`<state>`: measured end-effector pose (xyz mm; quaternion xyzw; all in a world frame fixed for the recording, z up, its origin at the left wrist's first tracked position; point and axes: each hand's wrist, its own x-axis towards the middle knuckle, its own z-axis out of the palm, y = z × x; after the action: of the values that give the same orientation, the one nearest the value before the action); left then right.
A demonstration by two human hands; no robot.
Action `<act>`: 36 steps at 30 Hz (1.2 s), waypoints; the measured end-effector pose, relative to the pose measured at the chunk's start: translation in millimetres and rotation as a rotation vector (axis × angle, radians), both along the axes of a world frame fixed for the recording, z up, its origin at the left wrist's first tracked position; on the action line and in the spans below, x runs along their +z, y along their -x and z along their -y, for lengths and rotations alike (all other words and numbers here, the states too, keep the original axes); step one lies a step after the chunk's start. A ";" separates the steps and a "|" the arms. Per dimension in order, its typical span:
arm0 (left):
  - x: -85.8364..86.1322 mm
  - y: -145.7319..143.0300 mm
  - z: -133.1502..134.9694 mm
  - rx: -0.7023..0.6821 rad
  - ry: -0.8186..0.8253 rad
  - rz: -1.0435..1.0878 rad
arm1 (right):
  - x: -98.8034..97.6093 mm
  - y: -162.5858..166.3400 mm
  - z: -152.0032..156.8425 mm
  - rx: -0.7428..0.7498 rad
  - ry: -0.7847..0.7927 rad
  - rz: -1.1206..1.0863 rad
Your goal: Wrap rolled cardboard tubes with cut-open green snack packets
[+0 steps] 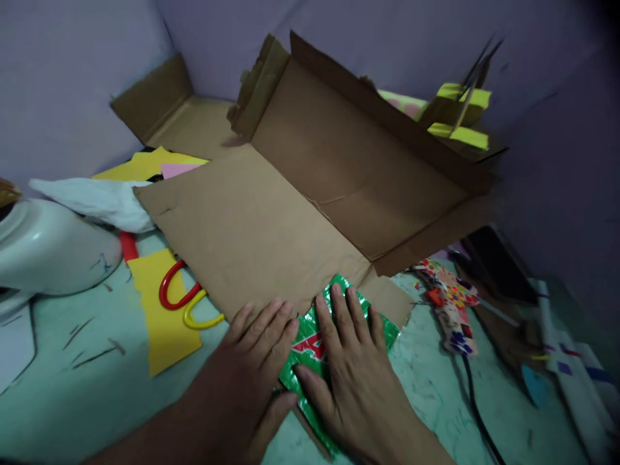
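Observation:
An unfolded cardboard box lies across the table, its far panel and side flaps tilted up. On its near edge sits a shiny green wrapper-like sheet with a red and white letter. My right hand presses flat on this green sheet, fingers stretched out. Beside it, my left hand rests with fingertips on the cardboard edge and the sheet's left side, fingers extended. Neither hand grips anything. Part of the green sheet is hidden beneath my right hand.
Red-and-yellow handled scissors are partly under the cardboard, by a yellow paper piece. A white jug-like container stands left. A floral glue gun with a black cord lies right, near a dark phone-like slab. Purple walls stand behind.

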<state>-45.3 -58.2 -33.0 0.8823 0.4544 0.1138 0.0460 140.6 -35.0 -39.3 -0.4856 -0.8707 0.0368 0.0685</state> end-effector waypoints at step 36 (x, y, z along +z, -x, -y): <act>22.8 25.8 -25.2 0.097 0.581 0.721 | 7.6 6.9 8.8 -0.054 0.043 0.076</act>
<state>-71.1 -33.0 -10.2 0.7148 0.4629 0.2832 0.4410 133.7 -43.8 -31.7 -0.5114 -0.8582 0.0353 0.0261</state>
